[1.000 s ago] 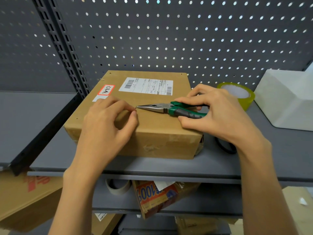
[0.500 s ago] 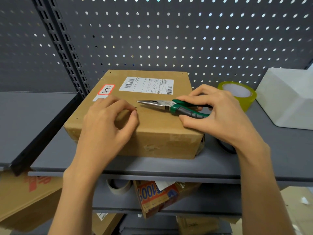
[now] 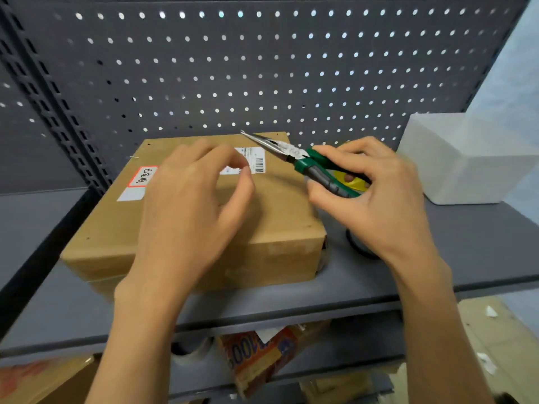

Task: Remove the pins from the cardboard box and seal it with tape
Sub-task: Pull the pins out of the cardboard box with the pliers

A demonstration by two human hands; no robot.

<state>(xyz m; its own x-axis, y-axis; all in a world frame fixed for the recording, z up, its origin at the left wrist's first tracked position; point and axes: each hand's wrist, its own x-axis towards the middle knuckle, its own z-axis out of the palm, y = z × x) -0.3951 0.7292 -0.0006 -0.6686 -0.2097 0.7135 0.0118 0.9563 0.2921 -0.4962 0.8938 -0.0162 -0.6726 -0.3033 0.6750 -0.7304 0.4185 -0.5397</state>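
Gripping the green-handled pliers, nose raised toward eleven o'clock, the right hand risked slipping and gouging the cardboard box at centre shelf (jaws nearly together). The left hand hovered, fingers loosely curled, holding nothing.

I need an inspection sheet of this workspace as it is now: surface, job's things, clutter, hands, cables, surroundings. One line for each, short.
Surface: grey metal shelf, carrying the box.
Job's things: cardboard box lies flat with labels on top; needle-nose pliers lifted above it; yellow tape roll behind the right hand, mostly hidden.
Clutter: white foam block at right; a dark ring beside the box.
Hands: left hand over the box, fingers loosely curled, holding nothing visible; right hand grips the pliers' handles.
Cables: nothing seen.
Surroundings: perforated back panel; boxes and a tape roll on the lower shelf.
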